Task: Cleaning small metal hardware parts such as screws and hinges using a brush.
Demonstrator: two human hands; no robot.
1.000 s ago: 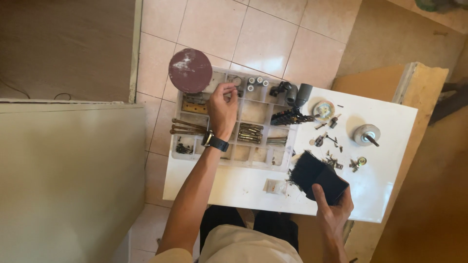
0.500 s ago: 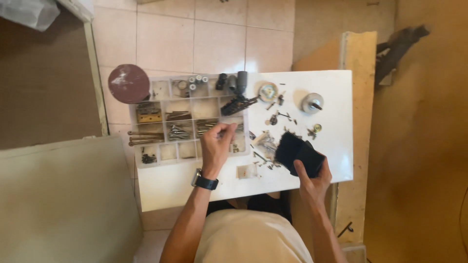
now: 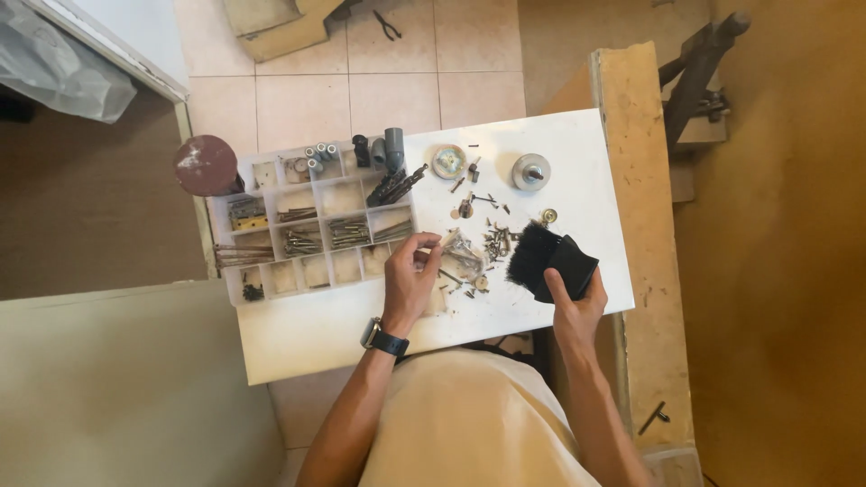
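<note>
While the right hand (image 3: 577, 307) clamps a black brush (image 3: 550, 260), the left hand (image 3: 410, 280) pinches a small screw beside the scattered screws (image 3: 494, 242) on the worktop (image 3: 361, 325).

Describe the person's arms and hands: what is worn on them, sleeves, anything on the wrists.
Both forearms are bare, with no sleeves reaching them and no gloves. The left hand has a dark wristwatch with a dark strap just behind it. The right hand shows nothing on its wrist. No rings can be made out.
</note>
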